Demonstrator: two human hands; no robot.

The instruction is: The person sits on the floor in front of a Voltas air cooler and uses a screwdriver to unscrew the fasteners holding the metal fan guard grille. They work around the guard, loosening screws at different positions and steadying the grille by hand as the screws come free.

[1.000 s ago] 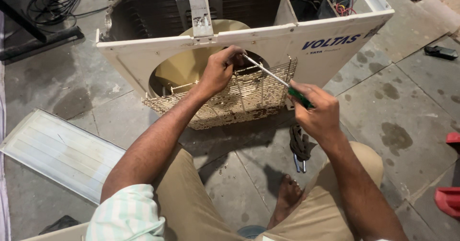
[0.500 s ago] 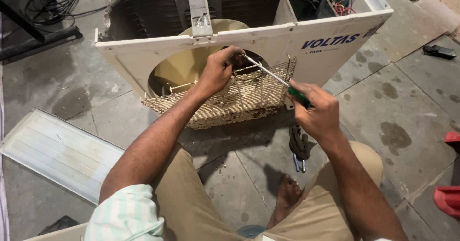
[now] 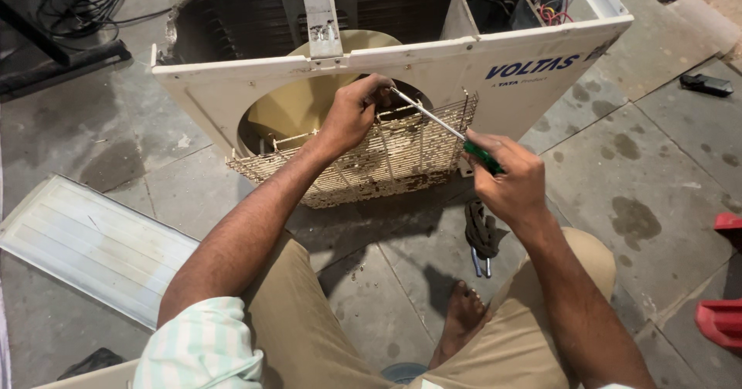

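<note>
Little has shifted since the earlier frame: our left hand (image 3: 352, 115) stays closed on the top edge of the rusted wire fan guard (image 3: 371, 161) leaning against the white casing (image 3: 232, 95), our right hand (image 3: 506, 180) wrapped round the green-handled screwdriver (image 3: 444, 126); the guard looks light, stiff, flaky, best held by its rim.

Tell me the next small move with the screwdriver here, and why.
Probably keep the left hand steady on the wire fan grille and turn the green-handled screwdriver in the right hand. Its tip sits at the grille's top edge beside the left fingers, and the grille hangs tilted out of the white casing, so it seems partly loose already.
</note>
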